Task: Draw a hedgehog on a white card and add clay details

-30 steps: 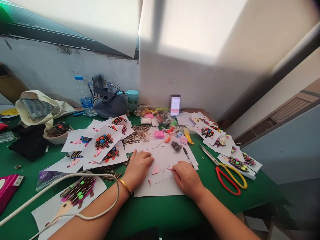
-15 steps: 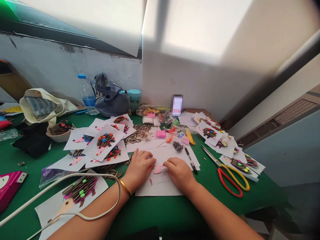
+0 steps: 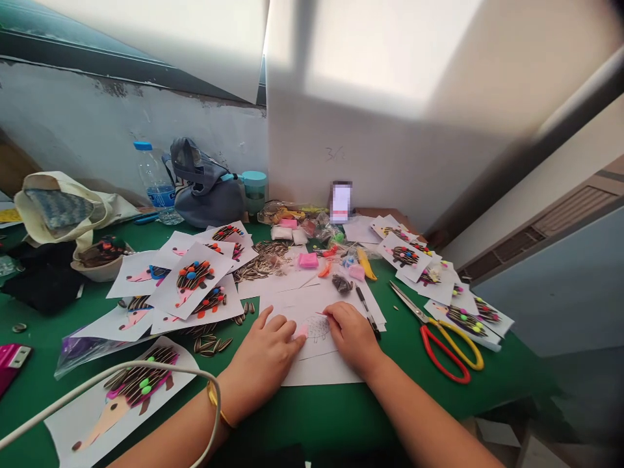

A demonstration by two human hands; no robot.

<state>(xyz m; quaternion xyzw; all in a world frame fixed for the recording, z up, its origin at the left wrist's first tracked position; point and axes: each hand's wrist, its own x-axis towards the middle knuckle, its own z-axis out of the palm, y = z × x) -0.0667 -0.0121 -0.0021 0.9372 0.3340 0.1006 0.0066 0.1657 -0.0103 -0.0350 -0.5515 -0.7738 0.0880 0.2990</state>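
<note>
My left hand point(image 3: 266, 348) lies on the white paper point(image 3: 322, 377) with its fingers stretched out and apart. Its thumb and forefinger touch a flat patch of pink clay point(image 3: 303, 330), partly hidden beneath them. This patch covers the head end of a pencil-drawn hedgehog point(image 3: 319, 328). At the other end of the drawing my right hand point(image 3: 351, 338) is closed, its fingertips pinching a thin pinkish stick point(image 3: 320, 314); most of the stick is hidden. A black pen point(image 3: 366, 309) lies to the right of this hand.
Finished hedgehog pictures point(image 3: 188, 279) pile up at left, more point(image 3: 404, 253) at right. Red-and-yellow scissors point(image 3: 429, 322) lie open on the green table. Sunflower seeds point(image 3: 263, 257), pink clay blocks point(image 3: 308, 260) and a phone point(image 3: 340, 203) stand behind. A white cable point(image 3: 97, 377) crosses my left forearm.
My right hand has drawn back slightly, showing more of the hedgehog drawing, and a thin stick now shows at its fingertips. My left thumb and forefinger have come onto the pink clay.
</note>
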